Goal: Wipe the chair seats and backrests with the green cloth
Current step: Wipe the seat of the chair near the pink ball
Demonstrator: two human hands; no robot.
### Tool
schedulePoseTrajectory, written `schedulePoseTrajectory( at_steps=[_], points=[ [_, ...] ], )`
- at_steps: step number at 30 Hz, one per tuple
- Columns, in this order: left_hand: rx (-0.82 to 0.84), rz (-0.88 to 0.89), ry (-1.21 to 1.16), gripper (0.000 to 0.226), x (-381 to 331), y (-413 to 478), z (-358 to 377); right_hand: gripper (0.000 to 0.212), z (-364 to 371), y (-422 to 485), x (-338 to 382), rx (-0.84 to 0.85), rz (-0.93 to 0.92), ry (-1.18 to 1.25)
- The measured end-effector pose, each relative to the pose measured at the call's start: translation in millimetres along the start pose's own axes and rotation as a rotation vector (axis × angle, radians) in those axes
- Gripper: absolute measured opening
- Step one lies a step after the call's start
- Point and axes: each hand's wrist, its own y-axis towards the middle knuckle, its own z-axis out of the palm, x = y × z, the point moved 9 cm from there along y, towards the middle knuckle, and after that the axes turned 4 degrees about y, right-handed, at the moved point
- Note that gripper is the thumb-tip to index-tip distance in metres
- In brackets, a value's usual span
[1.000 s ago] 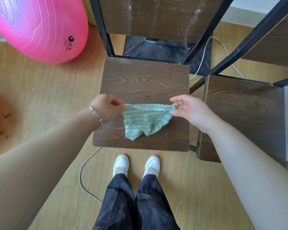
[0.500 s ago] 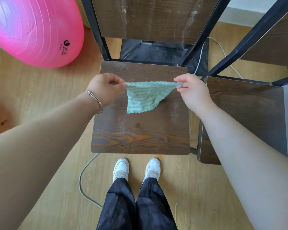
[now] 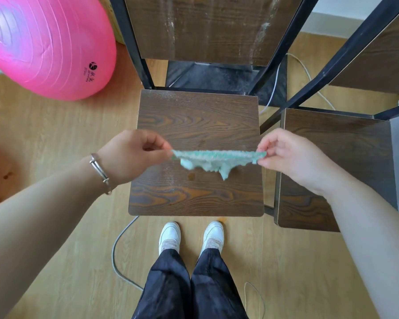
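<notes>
The green cloth (image 3: 213, 158) hangs stretched between both hands just below the middle of the frame, above the dark wood-grain chair seat (image 3: 196, 125). The left hand (image 3: 130, 156) pinches its left corner between thumb and forefinger, the other fingers curled in; the right hand (image 3: 286, 153) pinches the right corner the same way. The top edge runs taut and nearly level, while the rest sags in soft, ragged folds and looks blurred; whether its lowest tip touches the seat I cannot tell.

By the way it droops, the cloth is light, limp and fuzzy, probably microfibre: it will not hold a shape, cannot break, and is unlikely to slip from a pinch. Held by two corners it suits shaking out or folding, but for wiping it would likely serve better bunched or folded under a flat palm, so that pressure reaches the wood.

The backrest (image 3: 207, 28) at the top of the frame carries pale dusty streaks, and faint smears show on the seat. A second chair seat (image 3: 336, 162) stands just beside, at the right. A pink exercise ball (image 3: 44, 42) fills the upper left
</notes>
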Motion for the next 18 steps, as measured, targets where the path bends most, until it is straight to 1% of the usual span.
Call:
schedulePoseTrajectory(
  at_steps=[1,2,5,8,12,15,18],
  points=[
    [0.037,-0.026,0.003,0.004,5.3,-2.8,3.6,0.026,6.1,-3.9,-3.5,0.052,0.026,0.002],
    [0.057,-0.048,0.02,0.004,10.2,-3.0,6.4,0.026,10.7,-4.8,-6.9,0.071,0.038,-0.013],
    [0.031,-0.097,0.137,0.008,22.5,14.3,12.4,0.029,22.8,12.2,-22.6,0.016,0.068,-0.128],
    [0.005,-0.134,0.252,0.007,38.7,51.6,23.1,0.02,36.8,50.8,-43.2,-0.05,0.094,-0.199],
    [-0.035,-0.135,0.335,0.011,52.4,97.7,34.5,0.008,38.7,99.7,-64.8,-0.175,0.162,-0.045],
    [-0.079,-0.117,0.319,0.008,48.8,112.6,32.7,0.007,29.5,119.8,-65.1,-0.258,0.139,-0.008],
    [-0.108,-0.078,0.263,0.008,43.9,107.7,29.1,0.008,23.1,119.7,-64.6,-0.278,0.127,0.076]
  ],
)
